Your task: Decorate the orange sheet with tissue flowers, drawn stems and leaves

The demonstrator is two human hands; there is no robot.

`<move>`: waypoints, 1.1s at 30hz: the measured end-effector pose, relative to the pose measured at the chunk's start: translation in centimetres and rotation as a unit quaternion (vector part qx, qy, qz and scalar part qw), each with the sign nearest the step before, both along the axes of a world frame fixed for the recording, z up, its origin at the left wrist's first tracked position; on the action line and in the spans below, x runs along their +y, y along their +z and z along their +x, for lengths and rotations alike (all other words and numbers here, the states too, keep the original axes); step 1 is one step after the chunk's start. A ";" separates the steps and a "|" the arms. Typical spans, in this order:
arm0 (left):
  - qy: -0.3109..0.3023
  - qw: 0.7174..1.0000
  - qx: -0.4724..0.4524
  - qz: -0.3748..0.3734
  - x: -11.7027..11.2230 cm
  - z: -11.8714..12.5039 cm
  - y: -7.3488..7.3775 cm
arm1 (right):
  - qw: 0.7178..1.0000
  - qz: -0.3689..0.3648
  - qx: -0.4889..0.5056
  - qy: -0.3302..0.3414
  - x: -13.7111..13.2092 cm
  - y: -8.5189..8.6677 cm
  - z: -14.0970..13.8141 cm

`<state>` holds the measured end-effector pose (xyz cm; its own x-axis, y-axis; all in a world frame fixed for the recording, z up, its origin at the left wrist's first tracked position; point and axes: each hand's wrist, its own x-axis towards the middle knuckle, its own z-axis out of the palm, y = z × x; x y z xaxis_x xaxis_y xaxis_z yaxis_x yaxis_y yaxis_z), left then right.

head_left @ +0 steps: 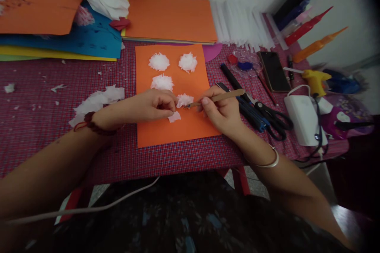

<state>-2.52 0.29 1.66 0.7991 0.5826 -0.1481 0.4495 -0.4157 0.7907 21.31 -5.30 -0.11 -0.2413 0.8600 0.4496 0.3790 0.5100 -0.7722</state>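
Observation:
My left hand [157, 104] hovers over an orange sheet [154, 132] with thumb and fingers pinched together. At their tips is a small square of white tissue paper [175, 117]. My right hand [222, 110] grips a flat wooden stick [228, 95] like a pen. The stick's dark tip points at a small white tissue tuft [185, 100] on the sheet, between the two hands. Fluffy white tissue puffs [159, 62] sit on the sheet's upper part, with another puff [162, 82] just above my left hand.
Loose white tissue squares [97, 102] lie left on the checked cloth [178, 162]. Black scissors [273, 116], a blue-black cutter [252, 112], a phone [274, 71] and a yellow glue gun [316, 81] are at right. Orange sheets [169, 16] and white strips [240, 23] lie behind.

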 end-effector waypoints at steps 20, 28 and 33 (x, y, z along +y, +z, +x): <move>0.199 0.972 -0.034 0.120 -1.5 4.1 -1.8 | 0.998 -0.026 -0.003 -0.052 0.3 0.7 0.9; 0.237 0.966 0.013 0.107 -1.7 4.2 -1.3 | 0.993 -0.020 0.089 -0.078 -0.9 1.2 0.6; 0.240 0.969 -0.053 -0.039 -1.9 3.5 -0.9 | 0.994 -0.030 0.082 -0.062 -1.0 1.0 0.3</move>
